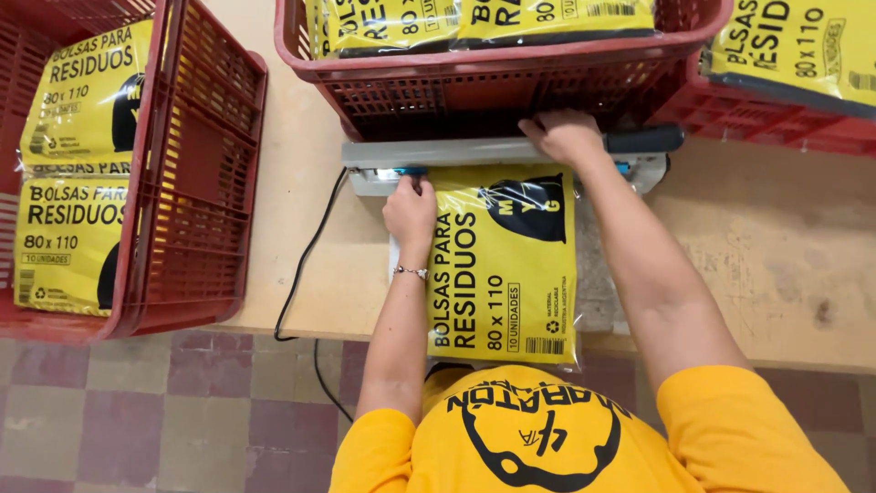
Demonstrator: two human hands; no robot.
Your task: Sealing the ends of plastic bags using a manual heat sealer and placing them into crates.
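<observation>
While my right hand (pixel 568 137) presses flat on the grey bar of the heat sealer (pixel 456 153), fingers together and curled over its far edge, my left hand (pixel 411 208) lies on the top left corner of the yellow packet (pixel 504 274), fingers close together and pinning the clear plastic down just below the bar, with a thin bracelet (pixel 412 272) on that wrist; neither hand grips anything, both only push down. That packet is a flat rectangle, yellow with black lettering running lengthwise and a black bag shape near its upper end, and it lies straight out from the sealer toward me, its top edge under the bar and its bottom edge reaching the near edge of the wooden table (pixel 776 256). Right behind the sealer stands a red plastic crate (pixel 511 87) holding more of the same yellow packets, its front wall touching the sealer's back. Another red crate (pixel 196 164) sits at my left on the table's corner, two yellow packets flat inside it, and a third red crate (pixel 776 119) shows at the upper right with a packet on top. A black cable (pixel 301 265) runs from the sealer's left end down over the table edge to the checked floor (pixel 137 411). Bare tabletop lies open to the right of my right arm and between the left crate and the cable
</observation>
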